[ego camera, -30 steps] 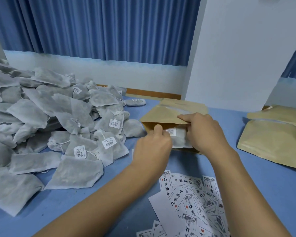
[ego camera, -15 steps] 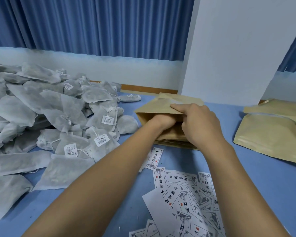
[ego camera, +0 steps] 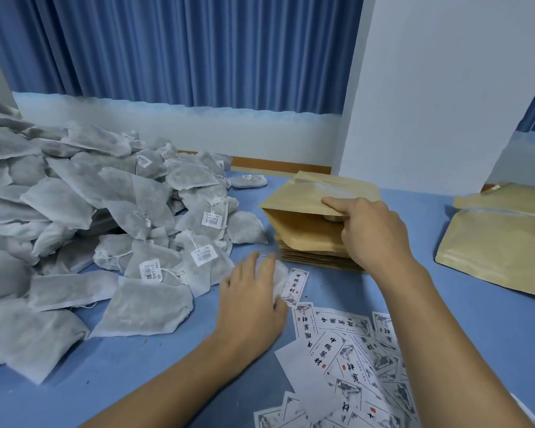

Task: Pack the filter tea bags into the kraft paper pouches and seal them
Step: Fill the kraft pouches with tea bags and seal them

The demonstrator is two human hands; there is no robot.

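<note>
My right hand (ego camera: 371, 233) pinches the upper flap of a kraft paper pouch (ego camera: 306, 208), holding its mouth open on top of a stack of flat pouches (ego camera: 309, 261) on the blue counter (ego camera: 136, 366). My left hand (ego camera: 250, 301) lies over a white tea bag (ego camera: 281, 278) just beside the stack; blur hides whether the fingers grip it. A heap of tea bags (ego camera: 74, 230) fills the left side, and printed labels (ego camera: 346, 350) lie nearest me.

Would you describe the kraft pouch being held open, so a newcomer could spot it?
On the blue table, right of the grey tea bag heap, sits a stack of flat kraft pouches. The top pouch alone has its mouth lifted open by the right hand.
</note>
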